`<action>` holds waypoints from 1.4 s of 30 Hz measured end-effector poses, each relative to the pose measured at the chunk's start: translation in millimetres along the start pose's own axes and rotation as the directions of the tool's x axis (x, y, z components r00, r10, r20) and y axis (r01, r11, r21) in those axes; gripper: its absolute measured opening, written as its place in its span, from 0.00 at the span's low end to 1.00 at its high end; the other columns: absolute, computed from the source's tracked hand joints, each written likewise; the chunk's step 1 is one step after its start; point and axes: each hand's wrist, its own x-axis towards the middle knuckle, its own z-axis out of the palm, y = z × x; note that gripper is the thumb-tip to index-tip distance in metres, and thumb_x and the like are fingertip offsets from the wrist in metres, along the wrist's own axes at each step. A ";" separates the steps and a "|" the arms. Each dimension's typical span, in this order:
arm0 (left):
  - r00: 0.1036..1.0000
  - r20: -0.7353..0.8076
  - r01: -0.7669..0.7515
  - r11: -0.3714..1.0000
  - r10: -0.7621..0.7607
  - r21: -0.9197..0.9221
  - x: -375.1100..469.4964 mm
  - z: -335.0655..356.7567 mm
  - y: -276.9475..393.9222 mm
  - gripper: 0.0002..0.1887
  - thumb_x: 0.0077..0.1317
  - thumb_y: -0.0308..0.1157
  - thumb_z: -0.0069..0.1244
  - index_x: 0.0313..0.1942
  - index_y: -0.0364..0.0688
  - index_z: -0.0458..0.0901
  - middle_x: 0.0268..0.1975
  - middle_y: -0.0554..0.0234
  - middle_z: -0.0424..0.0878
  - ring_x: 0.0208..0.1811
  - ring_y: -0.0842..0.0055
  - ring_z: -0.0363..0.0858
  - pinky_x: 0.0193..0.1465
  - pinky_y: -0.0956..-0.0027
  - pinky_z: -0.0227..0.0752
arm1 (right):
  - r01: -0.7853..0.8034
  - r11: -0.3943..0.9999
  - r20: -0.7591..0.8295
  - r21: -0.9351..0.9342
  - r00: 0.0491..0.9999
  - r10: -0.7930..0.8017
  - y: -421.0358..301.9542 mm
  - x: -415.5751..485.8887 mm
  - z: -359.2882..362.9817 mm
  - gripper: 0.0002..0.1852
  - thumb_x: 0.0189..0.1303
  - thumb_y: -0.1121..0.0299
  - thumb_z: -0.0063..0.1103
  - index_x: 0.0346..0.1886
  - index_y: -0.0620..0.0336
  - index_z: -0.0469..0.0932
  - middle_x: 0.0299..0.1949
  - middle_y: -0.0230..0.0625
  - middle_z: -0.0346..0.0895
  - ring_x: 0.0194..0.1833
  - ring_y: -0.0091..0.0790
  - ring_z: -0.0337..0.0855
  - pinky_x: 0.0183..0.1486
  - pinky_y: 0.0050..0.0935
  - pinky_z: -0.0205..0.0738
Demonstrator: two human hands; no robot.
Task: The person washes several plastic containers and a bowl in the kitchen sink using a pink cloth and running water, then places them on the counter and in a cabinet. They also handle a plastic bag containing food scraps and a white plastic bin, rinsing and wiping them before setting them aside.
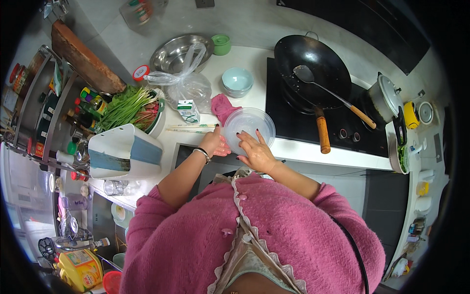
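Observation:
A round, see-through plastic container (249, 121) stands at the counter's front edge, right before me. My right hand (253, 149) reaches over its near side with fingers spread; whether the fingertips touch the inside is unclear. At the container's left rim is my left hand (216, 144), palm turned towards it, thumb raised, with nothing visible in its grasp. Near that thumb lies a pair of patterned chopsticks (191, 128). A crumpled pink cloth (223, 107) rests just behind the container. The two stacked pale-blue bowls (238, 81) are farther back.
On the black cooktop (304, 132), a wok (312, 70) holds a metal spatula (304, 74); its wooden handle (323, 136) projects forward. A lidded pot (383, 95) stands right. Leftward are a milk carton (188, 111), a plastic bag (191, 88), green onions (126, 110) and a white bin (110, 147).

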 end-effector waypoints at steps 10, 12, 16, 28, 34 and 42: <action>0.988 -0.044 -0.139 0.972 0.150 0.191 35.2 -1.1 -19.1 0.12 0.60 0.33 0.53 0.39 0.34 0.74 0.34 0.57 0.78 0.34 0.67 0.81 0.31 0.62 0.80 | -0.343 0.935 -0.413 0.093 0.841 0.350 42.0 -4.7 -8.4 0.20 0.50 0.64 0.64 0.45 0.61 0.71 0.52 0.45 0.71 0.54 0.44 0.72 0.56 0.53 0.64; 0.989 -0.057 -0.124 0.973 0.138 0.195 36.7 1.0 -19.8 0.12 0.60 0.33 0.53 0.40 0.35 0.74 0.35 0.59 0.77 0.36 0.68 0.80 0.31 0.62 0.80 | -0.578 0.733 -0.314 0.359 0.665 0.678 76.3 -7.1 -8.0 0.17 0.53 0.64 0.62 0.44 0.61 0.73 0.46 0.43 0.75 0.47 0.40 0.77 0.47 0.49 0.72; 0.993 0.028 -0.119 0.984 0.116 0.136 31.2 0.0 -17.1 0.13 0.61 0.33 0.53 0.41 0.36 0.72 0.37 0.57 0.76 0.36 0.66 0.80 0.33 0.60 0.80 | -0.733 0.054 0.390 0.678 0.422 0.819 96.6 -7.8 -18.3 0.12 0.60 0.64 0.56 0.44 0.59 0.76 0.36 0.32 0.77 0.33 0.30 0.78 0.34 0.40 0.77; 0.975 0.174 -0.132 0.991 0.136 -0.035 37.1 -14.5 -49.2 0.18 0.66 0.42 0.45 0.53 0.47 0.68 0.49 0.61 0.78 0.51 0.70 0.76 0.49 0.56 0.71 | -0.545 -0.198 0.508 0.815 0.507 0.696 102.6 -17.8 -3.9 0.08 0.59 0.60 0.55 0.39 0.47 0.72 0.36 0.29 0.75 0.41 0.36 0.74 0.46 0.54 0.67; 0.813 0.437 -0.281 0.917 0.385 -0.284 -56.6 -4.2 33.3 0.22 0.67 0.35 0.41 0.60 0.40 0.62 0.61 0.54 0.67 0.63 0.62 0.66 0.59 0.47 0.64 | -0.196 -0.289 0.323 0.937 0.802 0.503 37.3 10.7 -112.6 0.08 0.60 0.60 0.55 0.40 0.44 0.68 0.44 0.26 0.71 0.48 0.33 0.72 0.37 0.46 0.73; 0.604 0.503 -0.336 0.770 0.618 -0.543 -149.3 20.1 107.0 0.36 0.59 0.55 0.44 0.64 0.45 0.60 0.63 0.53 0.65 0.64 0.54 0.62 0.60 0.37 0.56 | 0.026 0.732 -0.287 0.681 0.929 0.234 -24.5 60.9 -205.0 0.40 0.63 0.61 0.56 0.71 0.51 0.42 0.65 0.49 0.56 0.62 0.42 0.63 0.59 0.40 0.63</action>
